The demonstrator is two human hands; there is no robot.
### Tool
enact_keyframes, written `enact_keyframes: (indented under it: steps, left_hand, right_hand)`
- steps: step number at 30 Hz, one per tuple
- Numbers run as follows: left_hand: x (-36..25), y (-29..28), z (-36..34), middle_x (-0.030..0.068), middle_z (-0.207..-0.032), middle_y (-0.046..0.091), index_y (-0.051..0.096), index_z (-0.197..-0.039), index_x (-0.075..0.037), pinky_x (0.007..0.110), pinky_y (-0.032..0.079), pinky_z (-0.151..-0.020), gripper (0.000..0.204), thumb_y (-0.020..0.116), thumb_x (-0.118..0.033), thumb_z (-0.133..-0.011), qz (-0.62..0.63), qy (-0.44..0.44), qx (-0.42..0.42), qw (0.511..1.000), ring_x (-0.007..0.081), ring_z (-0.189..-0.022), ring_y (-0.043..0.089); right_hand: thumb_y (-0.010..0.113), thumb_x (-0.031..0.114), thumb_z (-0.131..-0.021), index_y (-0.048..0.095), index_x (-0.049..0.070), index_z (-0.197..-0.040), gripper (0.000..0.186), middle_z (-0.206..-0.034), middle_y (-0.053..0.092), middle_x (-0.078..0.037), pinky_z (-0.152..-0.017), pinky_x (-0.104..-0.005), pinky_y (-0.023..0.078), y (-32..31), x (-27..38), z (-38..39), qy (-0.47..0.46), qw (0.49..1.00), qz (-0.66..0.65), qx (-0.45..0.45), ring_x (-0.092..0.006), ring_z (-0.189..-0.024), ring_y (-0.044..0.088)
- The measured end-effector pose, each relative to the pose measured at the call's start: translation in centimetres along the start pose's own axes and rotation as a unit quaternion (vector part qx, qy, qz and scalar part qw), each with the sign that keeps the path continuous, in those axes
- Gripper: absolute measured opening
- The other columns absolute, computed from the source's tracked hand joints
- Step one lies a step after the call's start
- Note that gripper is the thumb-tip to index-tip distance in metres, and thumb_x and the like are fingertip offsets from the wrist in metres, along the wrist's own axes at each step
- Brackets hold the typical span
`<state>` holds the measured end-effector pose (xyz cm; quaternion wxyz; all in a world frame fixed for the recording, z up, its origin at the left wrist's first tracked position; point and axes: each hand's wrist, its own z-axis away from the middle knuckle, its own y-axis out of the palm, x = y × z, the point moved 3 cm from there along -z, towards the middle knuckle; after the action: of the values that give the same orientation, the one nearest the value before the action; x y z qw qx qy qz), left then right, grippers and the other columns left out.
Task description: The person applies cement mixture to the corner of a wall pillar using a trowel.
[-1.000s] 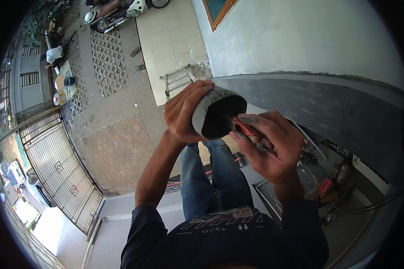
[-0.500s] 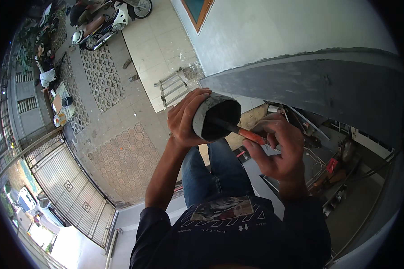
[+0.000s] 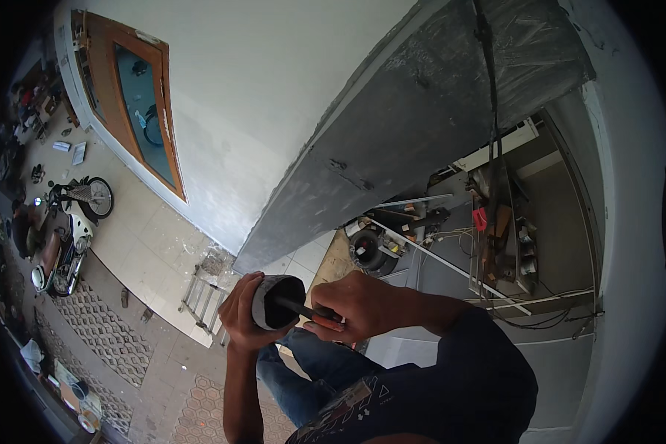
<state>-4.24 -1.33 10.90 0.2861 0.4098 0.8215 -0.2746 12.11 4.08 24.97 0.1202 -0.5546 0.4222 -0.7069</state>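
My left hand (image 3: 239,314) is wrapped round the outside of a grey, paint-smeared round container (image 3: 277,287), whose dark mouth is tipped toward me. A tool with an orange handle (image 3: 325,321) and a dark shaft reaches into that mouth; its far end is hidden inside, so I cannot make out its kind. My right hand (image 3: 359,302) is closed on the handle, just right of the container's rim. Both hands are above my jeans-clad legs.
A grey-coated concrete band (image 3: 348,166) slants along the white wall ahead. Below left stands a small metal ladder (image 3: 202,300). Tyres (image 3: 372,250), poles and cables clutter the lower area at right. A motorcycle (image 3: 70,237) and a crouching person (image 3: 24,229) are far left.
The view has swung right, bringing more wall and grey band into sight. My right hand's fingers, looser before, now close round the orange handle. The container stays in my left hand.
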Motion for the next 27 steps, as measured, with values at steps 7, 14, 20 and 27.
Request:
enact_keyframes:
  steps: [7, 14, 20, 27]
  left_hand:
    - [-1.1, 3.8, -5.1, 0.0212, -0.102, 0.071, 0.062, -0.114, 0.002, 0.041, 0.061, -0.08, 0.08, 0.095, -0.036, -0.051, 0.088, 0.071, 0.08, 0.99, 0.0347, -0.09, 0.074]
    - [0.1, 7.9, -10.0, 0.0171, -0.099, 0.072, 0.063, -0.113, -0.002, 0.039, 0.061, -0.076, 0.078, 0.092, -0.028, -0.045, 0.207, 0.082, 0.158, 0.962, 0.0315, -0.085, 0.074]
    - [-1.1, 9.2, -14.0, 0.015, -0.091, 0.073, 0.064, -0.112, -0.003, 0.038, 0.061, -0.073, 0.075, 0.091, -0.03, -0.048, 0.2, 0.101, 0.176, 0.959, 0.0299, -0.079, 0.074]
    - [-1.7, 9.9, -16.1, 0.015, -0.093, 0.072, 0.062, -0.116, -0.002, 0.038, 0.06, -0.073, 0.078, 0.09, -0.031, -0.048, 0.203, 0.121, 0.179, 0.955, 0.0302, -0.081, 0.074]
  right_hand:
    - [0.073, 0.017, -0.087, 0.047, 0.004, -0.084, 0.029, -0.066, 0.055, -0.007, -0.048, -0.0381, 0.046, -4.6, -0.3, 2.0, -0.017, 0.994, 0.106, 0.021, -0.0292, -0.052, 0.061]
    - [0.076, 0.016, -0.084, 0.048, 0.005, -0.082, 0.031, -0.061, 0.051, -0.004, -0.043, -0.0362, 0.041, -9.6, 0.5, 4.8, 0.006, 0.98, 0.193, -0.05, -0.0214, -0.046, 0.054]
    - [0.08, 0.007, -0.078, 0.047, 0.006, -0.08, 0.033, -0.058, 0.053, -0.005, -0.043, -0.0315, 0.043, -12.1, 1.6, 6.1, -0.035, 0.961, 0.238, -0.134, -0.0191, -0.049, 0.059]
    - [0.079, 0.003, -0.076, 0.046, 0.006, -0.077, 0.033, -0.056, 0.054, -0.008, -0.042, -0.0296, 0.044, -12.9, 1.7, 7.7, 0.004, 0.956, 0.222, -0.192, -0.0192, -0.051, 0.062]
